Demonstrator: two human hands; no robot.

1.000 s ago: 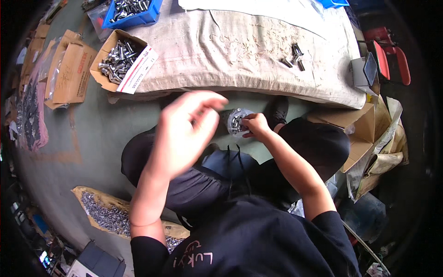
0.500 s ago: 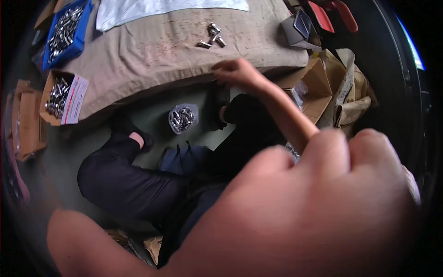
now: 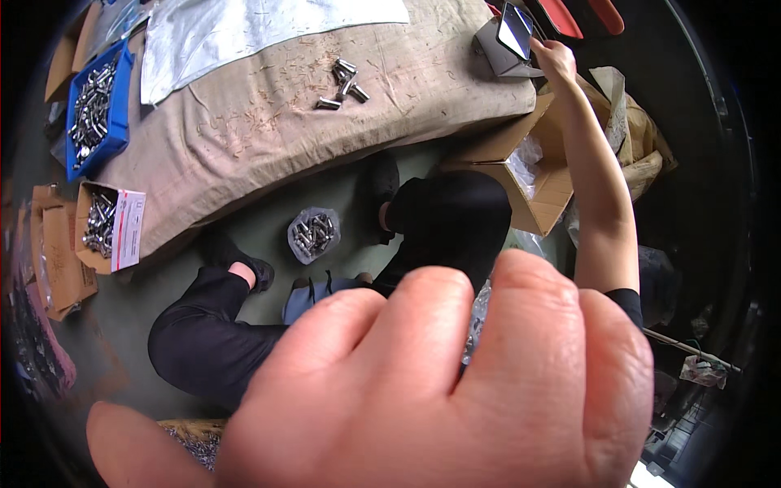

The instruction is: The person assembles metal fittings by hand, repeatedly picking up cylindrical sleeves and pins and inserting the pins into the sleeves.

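Note:
My left hand (image 3: pixel 455 382) looms very close, filling the lower middle. Its fingers are curled with their tips out of sight, so what they may hold is hidden. The bent bare elbow (image 3: pixel 134 447) shows at lower left. At the far right, my right hand (image 3: pixel 556 60) reaches to the right edge of a dark phone (image 3: pixel 514 32). Its fingertips meet that edge and are partly hidden there. The phone leans tilted on a white box (image 3: pixel 498 55). Several short, shiny metal cylinders (image 3: pixel 346 84) lie on the cloth-covered surface (image 3: pixel 268 122).
A blue bin (image 3: pixel 122 134) and a small carton (image 3: pixel 128 232) at left hold metal pieces. A clear bag (image 3: pixel 316 236) of them stands on the floor between my legs. An open cardboard box (image 3: pixel 537 213) sits below my right arm. A white sheet (image 3: pixel 268 32) lies at the back.
My right hand has moved from the cloth's front edge to the phone at far right. My left hand has shifted leftward in view. The whole view has turned somewhat.

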